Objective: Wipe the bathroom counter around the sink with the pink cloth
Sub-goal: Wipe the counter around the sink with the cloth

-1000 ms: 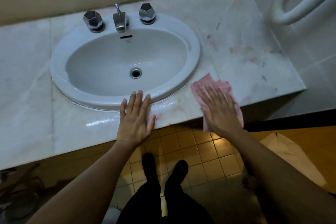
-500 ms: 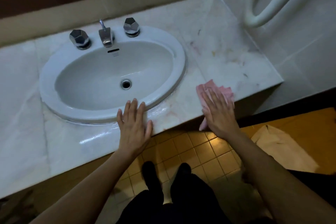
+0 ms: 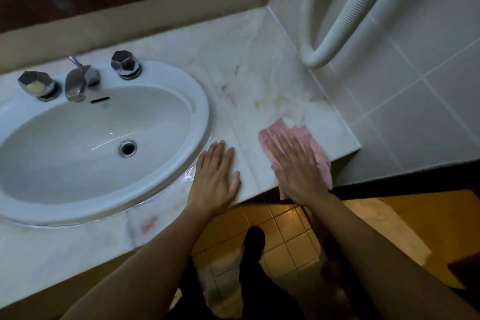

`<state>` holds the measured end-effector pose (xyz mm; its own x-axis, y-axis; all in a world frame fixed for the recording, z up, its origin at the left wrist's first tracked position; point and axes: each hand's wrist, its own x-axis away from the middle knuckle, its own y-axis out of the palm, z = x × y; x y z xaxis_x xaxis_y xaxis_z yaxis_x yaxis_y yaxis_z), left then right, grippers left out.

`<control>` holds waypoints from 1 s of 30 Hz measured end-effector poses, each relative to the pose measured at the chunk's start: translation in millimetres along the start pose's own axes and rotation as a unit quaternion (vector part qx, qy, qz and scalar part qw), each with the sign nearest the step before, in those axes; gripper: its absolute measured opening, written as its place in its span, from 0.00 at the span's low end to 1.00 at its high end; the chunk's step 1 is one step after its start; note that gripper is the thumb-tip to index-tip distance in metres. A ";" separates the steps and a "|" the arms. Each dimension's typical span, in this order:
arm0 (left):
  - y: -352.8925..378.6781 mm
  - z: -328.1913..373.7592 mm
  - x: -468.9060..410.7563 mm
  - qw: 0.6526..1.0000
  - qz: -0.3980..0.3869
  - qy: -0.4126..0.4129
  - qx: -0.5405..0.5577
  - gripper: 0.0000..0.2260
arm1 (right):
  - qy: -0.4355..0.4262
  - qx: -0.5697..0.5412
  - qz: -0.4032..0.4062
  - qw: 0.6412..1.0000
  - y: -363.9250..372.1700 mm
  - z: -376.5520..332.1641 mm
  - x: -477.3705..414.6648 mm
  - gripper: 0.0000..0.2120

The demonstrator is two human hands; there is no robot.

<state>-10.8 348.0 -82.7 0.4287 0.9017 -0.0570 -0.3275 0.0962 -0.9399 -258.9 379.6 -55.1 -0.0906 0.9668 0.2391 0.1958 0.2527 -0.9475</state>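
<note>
The pink cloth (image 3: 310, 139) lies flat on the pale marble counter (image 3: 259, 78), right of the white oval sink (image 3: 109, 138), near the front edge and the tiled side wall. My right hand (image 3: 296, 167) presses flat on the cloth with fingers spread; part of the cloth hangs over the counter's edge under my wrist. Resting flat on the counter beside the sink's right rim is my left hand (image 3: 215, 179), holding nothing. Yellow and pinkish stains (image 3: 267, 102) mark the counter beyond the cloth.
A chrome faucet (image 3: 78, 83) with two faceted knobs stands behind the basin. A ribbed white hose (image 3: 337, 26) loops down the tiled wall (image 3: 415, 86) at right, ending just above the counter. Yellow floor tiles (image 3: 262, 236) and my dark-clad legs show below.
My right hand has slid the cloth rightward along the counter toward the side wall. My left hand moved right along the sink's rim. The camera view shifted right and tilted up.
</note>
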 end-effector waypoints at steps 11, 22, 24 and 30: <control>4.7 -2.9 2.6 1.000 0.001 -0.024 -0.004 0.28 | 0.086 -0.021 0.072 0.993 -29.6 16.4 -135.4 0.32; 1.5 -0.3 2.9 0.999 0.007 -0.034 0.015 0.28 | 0.062 0.023 0.070 0.995 -49.2 72.8 -145.1 0.32; 2.3 -0.5 3.0 0.999 0.007 -0.036 0.014 0.28 | 0.099 -0.006 0.077 0.992 -46.7 51.2 -183.1 0.32; 3.2 -1.9 3.1 0.999 0.034 -0.024 0.017 0.25 | -0.100 -0.011 0.056 0.993 -25.8 -44.7 -166.3 0.28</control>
<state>-8.9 350.3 -86.5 0.3643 0.9255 -0.1038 -0.3841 0.0479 -0.9220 -205.3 214.1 -61.0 -0.2582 0.9625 0.0829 0.2359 0.1460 -0.9607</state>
